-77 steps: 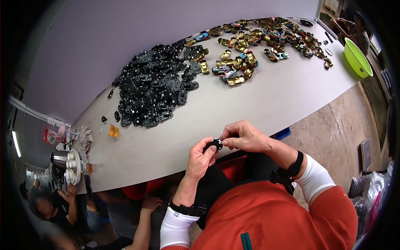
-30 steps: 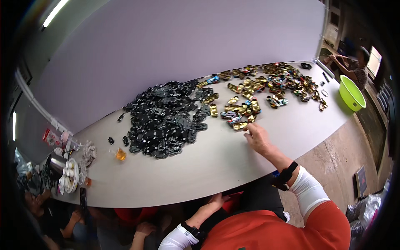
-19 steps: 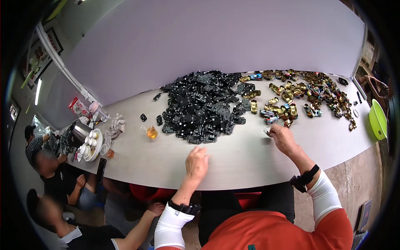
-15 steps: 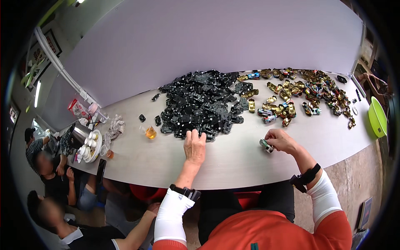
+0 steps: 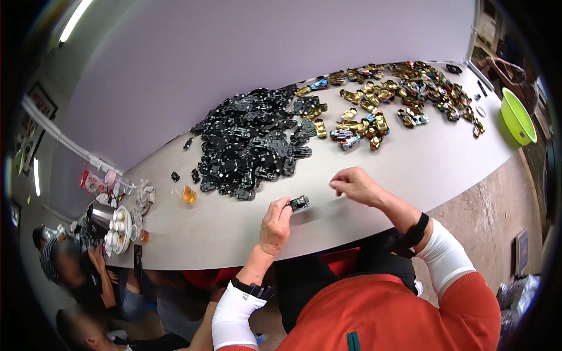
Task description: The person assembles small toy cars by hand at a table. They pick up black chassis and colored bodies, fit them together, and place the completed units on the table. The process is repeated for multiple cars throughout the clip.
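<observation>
My left hand grips a toy car between thumb and fingers, just above the table near its front edge. The car's dark underside parts and a pale body show. To the right of it my right hand hovers over the table, fingers curled toward the thumb and nothing visible in them. Ahead of my left hand lies a big heap of black toy car chassis. Gold and multicoloured toy car bodies are scattered farther right, thickening into a pile at the back.
On the table's left stand a glass of amber drink, a crumpled cloth and a round tray of white cups. A green basin is at the right edge. People sit at the lower left. A pale partition rises behind the table.
My left hand has drawn back from the black heap and now holds a toy car. My right hand has moved left, and the car it held no longer shows in it. The view has shifted.
</observation>
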`<action>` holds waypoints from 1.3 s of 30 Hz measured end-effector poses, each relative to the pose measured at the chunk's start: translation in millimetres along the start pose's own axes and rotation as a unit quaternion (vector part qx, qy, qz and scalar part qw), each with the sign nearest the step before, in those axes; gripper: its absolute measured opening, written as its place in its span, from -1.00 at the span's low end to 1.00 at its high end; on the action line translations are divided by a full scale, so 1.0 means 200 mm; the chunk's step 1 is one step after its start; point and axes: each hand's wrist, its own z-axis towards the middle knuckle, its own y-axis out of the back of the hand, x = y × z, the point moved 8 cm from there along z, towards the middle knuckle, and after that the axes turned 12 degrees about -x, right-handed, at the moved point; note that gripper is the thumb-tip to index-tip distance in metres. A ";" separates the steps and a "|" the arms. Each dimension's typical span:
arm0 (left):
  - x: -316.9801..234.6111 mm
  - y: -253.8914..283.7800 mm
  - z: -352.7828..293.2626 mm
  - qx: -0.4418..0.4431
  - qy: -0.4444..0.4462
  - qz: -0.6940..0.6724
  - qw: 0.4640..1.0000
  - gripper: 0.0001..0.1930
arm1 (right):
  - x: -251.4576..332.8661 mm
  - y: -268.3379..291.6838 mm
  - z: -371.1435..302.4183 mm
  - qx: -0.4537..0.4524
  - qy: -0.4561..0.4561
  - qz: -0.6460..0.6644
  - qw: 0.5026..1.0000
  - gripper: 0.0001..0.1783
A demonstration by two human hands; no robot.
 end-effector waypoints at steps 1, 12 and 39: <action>-0.06 0.01 0.01 -0.006 -0.009 -0.015 1.000 -0.85 | -0.02 -0.10 -0.03 0.028 0.005 0.041 0.999 -0.73; -0.03 -0.19 -0.22 -0.224 0.520 -0.586 0.579 -0.63 | -0.14 -0.46 -0.28 0.173 -0.270 0.457 0.829 -0.85; -0.02 -0.27 -0.20 -0.155 0.530 -0.660 0.509 -0.69 | 0.09 -0.12 -0.34 0.064 0.000 0.257 0.964 -0.76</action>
